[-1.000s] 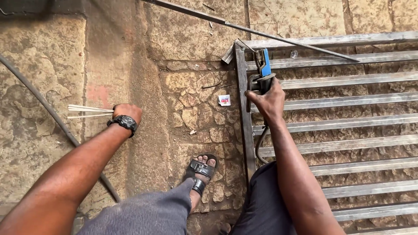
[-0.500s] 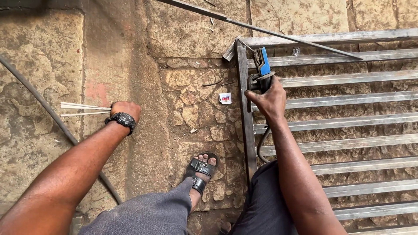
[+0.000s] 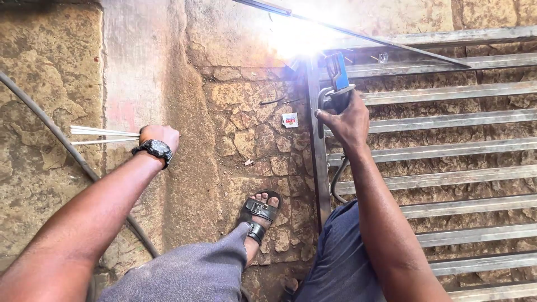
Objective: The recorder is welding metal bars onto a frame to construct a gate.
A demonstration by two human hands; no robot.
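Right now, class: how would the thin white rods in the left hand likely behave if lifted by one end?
The rods look thin and straight, so probably light and fairly stiff. Round and loose beyond the left hand, they might roll apart if set on the stone floor.

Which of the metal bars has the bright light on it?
The upright frame bar at the grille's left edge. The welding glare sits at its top end; the horizontal slats show none.

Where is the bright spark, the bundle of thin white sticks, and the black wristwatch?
bright spark (image 3: pixel 296 34), head view, middle of glare.
thin white sticks (image 3: pixel 100 135), head view, middle of bundle.
black wristwatch (image 3: pixel 155 149), head view, its face.
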